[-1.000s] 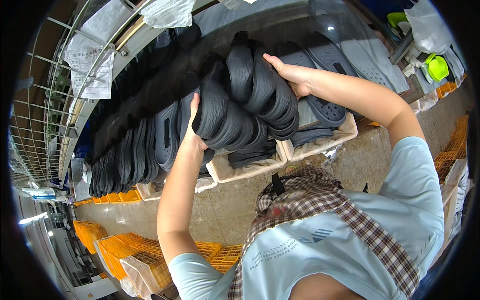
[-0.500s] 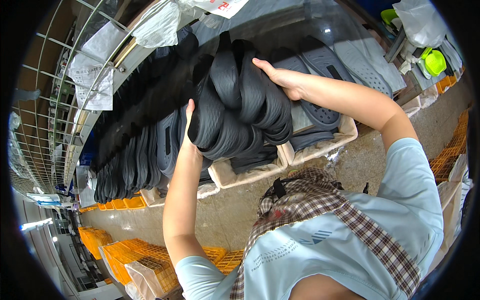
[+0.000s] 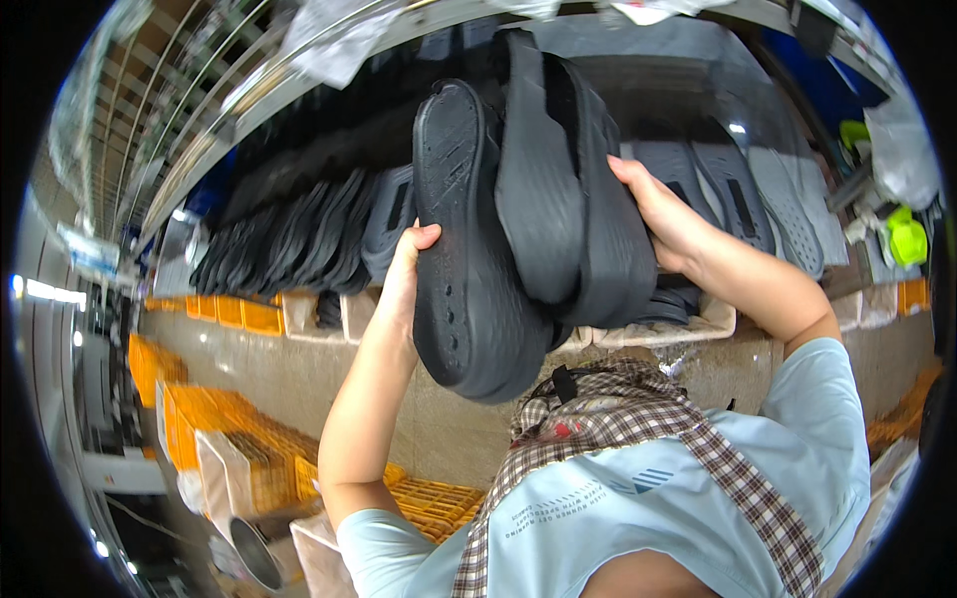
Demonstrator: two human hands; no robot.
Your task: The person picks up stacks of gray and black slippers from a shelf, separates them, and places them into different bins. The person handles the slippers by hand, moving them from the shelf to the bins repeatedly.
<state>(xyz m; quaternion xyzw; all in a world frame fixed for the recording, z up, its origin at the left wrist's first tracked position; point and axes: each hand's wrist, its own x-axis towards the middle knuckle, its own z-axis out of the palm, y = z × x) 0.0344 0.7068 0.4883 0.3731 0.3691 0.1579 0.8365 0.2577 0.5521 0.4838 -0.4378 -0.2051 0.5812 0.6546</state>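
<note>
The person holds a bundle of black soles upright at the centre of the frame, in front of the worktop. The hands are apart, clamped on the bundle from both sides: the left hand grips the outermost sole, thumb on its face, and the right hand grips the opposite edge. The step in hand appears to be carrying or steadying the gathered soles; handling them calls for even inward pressure, since the middle ones seem held only by squeeze. A row of dark soles stands at left centre.
</note>
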